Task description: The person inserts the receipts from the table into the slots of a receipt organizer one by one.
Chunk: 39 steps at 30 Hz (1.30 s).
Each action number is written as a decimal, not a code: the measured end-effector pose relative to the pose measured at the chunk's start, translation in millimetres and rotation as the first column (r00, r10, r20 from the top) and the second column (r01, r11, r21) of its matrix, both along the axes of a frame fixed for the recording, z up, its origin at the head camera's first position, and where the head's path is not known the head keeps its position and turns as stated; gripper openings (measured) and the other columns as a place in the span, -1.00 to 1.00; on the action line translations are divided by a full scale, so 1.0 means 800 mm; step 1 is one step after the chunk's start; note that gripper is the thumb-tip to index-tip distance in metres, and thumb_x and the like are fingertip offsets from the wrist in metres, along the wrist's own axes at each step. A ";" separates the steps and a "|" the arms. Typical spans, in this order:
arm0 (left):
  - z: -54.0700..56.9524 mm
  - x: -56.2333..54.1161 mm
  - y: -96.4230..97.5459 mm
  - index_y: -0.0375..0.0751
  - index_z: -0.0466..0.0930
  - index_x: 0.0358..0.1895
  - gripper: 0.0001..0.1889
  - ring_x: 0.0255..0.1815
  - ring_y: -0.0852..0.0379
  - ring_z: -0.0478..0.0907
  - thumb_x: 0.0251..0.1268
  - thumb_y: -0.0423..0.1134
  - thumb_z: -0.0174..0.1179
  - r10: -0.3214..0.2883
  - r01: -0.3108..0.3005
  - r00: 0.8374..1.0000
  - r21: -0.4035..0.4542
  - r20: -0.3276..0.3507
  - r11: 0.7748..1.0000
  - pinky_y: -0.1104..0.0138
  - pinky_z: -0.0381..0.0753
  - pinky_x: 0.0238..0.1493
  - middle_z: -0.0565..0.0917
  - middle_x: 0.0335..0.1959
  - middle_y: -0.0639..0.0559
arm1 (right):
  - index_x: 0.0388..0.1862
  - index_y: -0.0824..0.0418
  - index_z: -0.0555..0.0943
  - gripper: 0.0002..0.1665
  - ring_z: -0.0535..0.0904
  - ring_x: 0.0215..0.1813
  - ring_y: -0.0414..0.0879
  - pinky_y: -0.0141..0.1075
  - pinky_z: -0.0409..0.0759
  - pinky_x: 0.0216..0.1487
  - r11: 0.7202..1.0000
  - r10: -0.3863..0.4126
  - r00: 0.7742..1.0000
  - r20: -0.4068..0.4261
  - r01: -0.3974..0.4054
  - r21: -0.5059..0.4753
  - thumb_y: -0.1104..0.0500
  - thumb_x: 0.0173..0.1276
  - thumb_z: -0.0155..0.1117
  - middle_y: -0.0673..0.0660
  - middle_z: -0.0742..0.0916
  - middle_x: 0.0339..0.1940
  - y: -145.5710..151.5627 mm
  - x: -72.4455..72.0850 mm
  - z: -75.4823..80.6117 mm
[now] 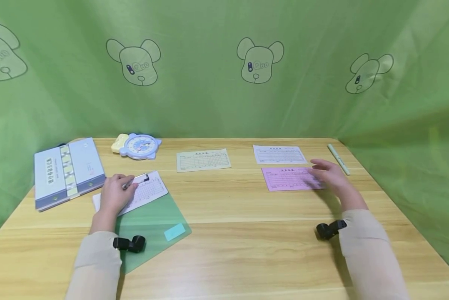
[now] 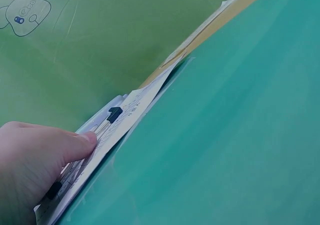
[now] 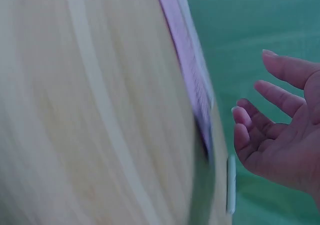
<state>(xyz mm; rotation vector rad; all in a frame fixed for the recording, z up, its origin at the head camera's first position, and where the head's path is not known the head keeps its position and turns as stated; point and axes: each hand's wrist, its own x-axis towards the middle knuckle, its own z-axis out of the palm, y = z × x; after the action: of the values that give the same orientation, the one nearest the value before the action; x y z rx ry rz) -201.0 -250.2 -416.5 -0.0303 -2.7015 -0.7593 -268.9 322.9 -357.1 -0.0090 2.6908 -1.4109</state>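
Note:
At the left, my left hand (image 1: 117, 191) grips a silvery clip with black ends (image 2: 114, 114), its thumb lying over the clip's bar. The clip lies over a white printed form (image 1: 151, 189) on the far part of a green clipboard (image 1: 153, 221); whether it clamps the paper cannot be made out. On the right, my right hand (image 1: 329, 175) hovers above the end of a pink printed form (image 1: 290, 179), fingers loosely bent and holding nothing. The right wrist view shows this hand (image 3: 285, 135) palm side, apart from the form.
Behind the pink form lies a white form (image 1: 278, 154), and a pale green form (image 1: 203, 161) is mid-table. A green pen (image 1: 338, 159) lies at the right edge. Far left are a blue ledger binder (image 1: 82, 162) and a blue clock-like object (image 1: 141, 146). Green curtain surrounds the table.

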 end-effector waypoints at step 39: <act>0.001 0.001 0.002 -0.42 0.50 -0.08 -0.65 -0.13 -0.24 0.27 0.10 -0.25 0.11 0.003 -0.004 1.000 0.018 0.014 1.000 0.00 0.20 -0.11 0.44 -0.18 -0.33 | 0.20 0.47 0.17 -0.25 0.13 0.13 0.36 0.06 0.06 0.12 0.974 -0.052 0.998 0.037 0.042 0.224 0.12 0.13 0.19 0.55 0.28 0.08 0.023 -0.019 -0.048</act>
<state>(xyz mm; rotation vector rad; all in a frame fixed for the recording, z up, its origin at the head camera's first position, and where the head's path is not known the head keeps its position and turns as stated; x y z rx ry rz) -200.5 -248.9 -415.9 -0.0161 -2.7073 -0.7857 -283.8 341.2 -395.1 0.1017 2.8143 -1.0976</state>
